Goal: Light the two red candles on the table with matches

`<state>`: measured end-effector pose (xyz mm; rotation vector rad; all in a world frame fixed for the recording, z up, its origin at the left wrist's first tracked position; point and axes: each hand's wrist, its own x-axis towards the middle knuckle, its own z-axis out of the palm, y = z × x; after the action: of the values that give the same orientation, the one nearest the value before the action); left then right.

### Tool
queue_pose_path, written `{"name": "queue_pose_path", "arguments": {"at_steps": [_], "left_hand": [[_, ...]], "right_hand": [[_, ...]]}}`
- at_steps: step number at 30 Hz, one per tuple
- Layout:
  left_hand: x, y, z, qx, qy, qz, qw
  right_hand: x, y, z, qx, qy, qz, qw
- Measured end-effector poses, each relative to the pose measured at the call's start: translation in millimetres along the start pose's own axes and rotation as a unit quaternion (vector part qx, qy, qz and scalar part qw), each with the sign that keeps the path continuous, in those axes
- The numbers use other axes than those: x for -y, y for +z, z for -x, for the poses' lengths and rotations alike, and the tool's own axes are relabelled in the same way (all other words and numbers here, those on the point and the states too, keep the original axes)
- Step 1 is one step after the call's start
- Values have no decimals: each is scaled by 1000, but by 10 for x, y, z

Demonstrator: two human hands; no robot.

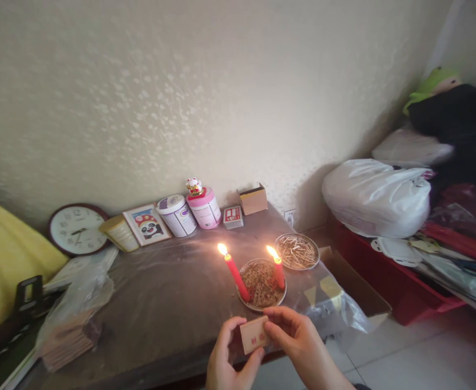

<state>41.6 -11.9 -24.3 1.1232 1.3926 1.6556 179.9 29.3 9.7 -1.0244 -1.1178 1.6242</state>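
Note:
My left hand (pixel 225 357) and my right hand (pixel 298 341) together hold a small tan matchbox (pixel 254 334) with red marks, just in front of the table's near edge. Right behind it, two lit red candles (pixel 236 277) (pixel 277 268) stand tilted at either side of a round metal plate (pixel 262 284) filled with matches. A second round plate (pixel 297 251) with pale matchsticks lies further back to the right.
The plastic-covered table (pixel 173 287) stands against the wall with a clock (pixel 77 229), a panda picture (pixel 147 223), two tubs (pixel 177 215), a red matchbox (pixel 233 216) and a small carton (pixel 253 199). A bagged stack (pixel 73 325) lies left. Bags and a red crate (pixel 388 281) are at right.

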Motion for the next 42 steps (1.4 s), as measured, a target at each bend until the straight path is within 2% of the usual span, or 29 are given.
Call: {"name": "queue_pose_path", "arguments": {"at_steps": [8,15,21,28,32,39,42], "left_hand": [[67,-79,-15,-5,88,-164,982],[12,-82,-17,-1,128,-228,965],[9,-91,-15,9,143,-254,956],[224,-133,-19,40,230,-261,937],[305,-148,-26,47,249,-276,927],[259,-166,-35,39,256,-285,923],[230,-176,-41,35,246,-279,928]], "right_hand": [[-45,-39,-5,-15,-18,65,998],[-32,-54,2,-33,-34,110,993],[-24,-57,13,-38,-47,136,989],[-33,-38,21,-15,-39,131,991],[-43,-34,36,-9,-40,133,990],[-17,-96,1,-51,-95,254,961],[23,-134,-12,-64,-107,276,953]]}}
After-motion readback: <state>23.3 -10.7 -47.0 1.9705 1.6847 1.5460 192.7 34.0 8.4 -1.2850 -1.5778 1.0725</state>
